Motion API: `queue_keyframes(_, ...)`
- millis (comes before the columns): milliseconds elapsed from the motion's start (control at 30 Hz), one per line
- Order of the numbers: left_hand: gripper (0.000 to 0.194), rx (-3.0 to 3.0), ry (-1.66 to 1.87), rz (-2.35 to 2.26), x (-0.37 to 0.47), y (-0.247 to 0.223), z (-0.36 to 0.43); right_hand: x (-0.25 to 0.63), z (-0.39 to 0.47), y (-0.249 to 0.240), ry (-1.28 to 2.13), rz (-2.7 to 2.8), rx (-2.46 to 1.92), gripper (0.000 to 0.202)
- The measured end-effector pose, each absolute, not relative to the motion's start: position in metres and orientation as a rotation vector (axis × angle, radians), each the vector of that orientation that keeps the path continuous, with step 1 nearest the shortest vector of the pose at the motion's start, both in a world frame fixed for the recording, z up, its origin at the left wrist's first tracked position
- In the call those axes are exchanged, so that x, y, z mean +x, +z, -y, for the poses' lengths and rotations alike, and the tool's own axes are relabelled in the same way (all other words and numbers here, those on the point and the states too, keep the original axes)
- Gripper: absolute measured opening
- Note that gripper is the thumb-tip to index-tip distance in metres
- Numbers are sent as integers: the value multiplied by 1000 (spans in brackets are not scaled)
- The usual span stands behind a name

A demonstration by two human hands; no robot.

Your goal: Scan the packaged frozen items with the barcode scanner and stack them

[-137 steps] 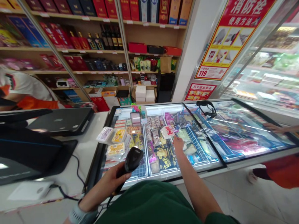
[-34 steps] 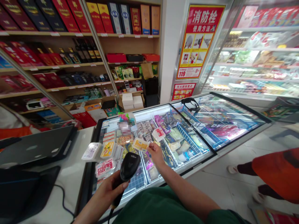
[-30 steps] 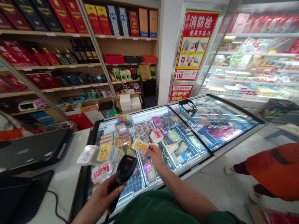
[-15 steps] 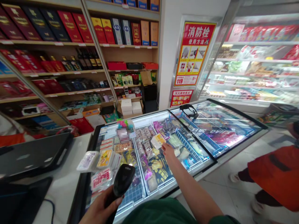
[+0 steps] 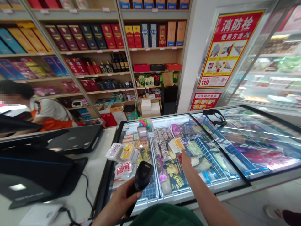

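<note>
My left hand is wrapped around the handle of a black barcode scanner, its head tilted up over the freezer's glass. A white plastic pack with a yellow label sits on the glass, right of the other packs. At its lower right edge is my right hand, index finger stretched toward it, other fingers loosely bent. Left of the scanner are a red-labelled pack, a yellow-labelled pack and a purple-and-white pack.
The chest freezer holds bagged foods under glass. Black straps lie on its far side. A laptop and a cable are on the counter at left. A person in an orange apron bends behind it. Shelves of boxes line the wall.
The view has swung left, bringing in the person behind the counter. My right hand has drawn slightly back from the yellow-labelled pack. My left hand still holds the scanner.
</note>
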State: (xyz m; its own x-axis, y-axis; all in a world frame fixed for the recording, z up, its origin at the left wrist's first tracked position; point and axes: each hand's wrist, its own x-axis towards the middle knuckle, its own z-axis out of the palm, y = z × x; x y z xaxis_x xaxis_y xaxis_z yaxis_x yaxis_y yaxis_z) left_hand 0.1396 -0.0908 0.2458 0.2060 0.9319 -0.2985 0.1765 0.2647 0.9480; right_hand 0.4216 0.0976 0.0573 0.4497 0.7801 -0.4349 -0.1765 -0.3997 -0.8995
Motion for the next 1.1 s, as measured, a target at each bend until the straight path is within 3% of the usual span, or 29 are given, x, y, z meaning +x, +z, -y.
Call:
queue_keyframes(100, 57, 1158, 783, -1268, 139, 249, 94, 401, -88, 56, 1181, 784, -1670, 36)
queue_keyframes(367, 57, 1096, 865, -1226, 131, 243, 105, 276, -90, 88, 1105, 1671, -1325, 20)
queue_keyframes(533, 66, 1108, 926, -1117, 117, 231, 109, 198, -91, 118, 1007, 1997, -1089, 57)
queue_keyframes(633, 65, 1118, 934, -1120, 109, 226, 110, 171, -90, 129, 832, 2283, -1135, 82)
queue_keyframes(733, 68, 1105, 977, -1121, 106, 224, 112, 157, -90, 137, 693, 2475, -1188, 95)
queue_keyframes(967, 67, 1102, 1003, -1162, 106, 226, 114, 155, -97, 142, 671, 2456, -1211, 82)
queue_keyframes(1100, 64, 1073, 1010, -1191, 108, 231, 112, 178, -103, 138, 889, 2105, -1152, 75)
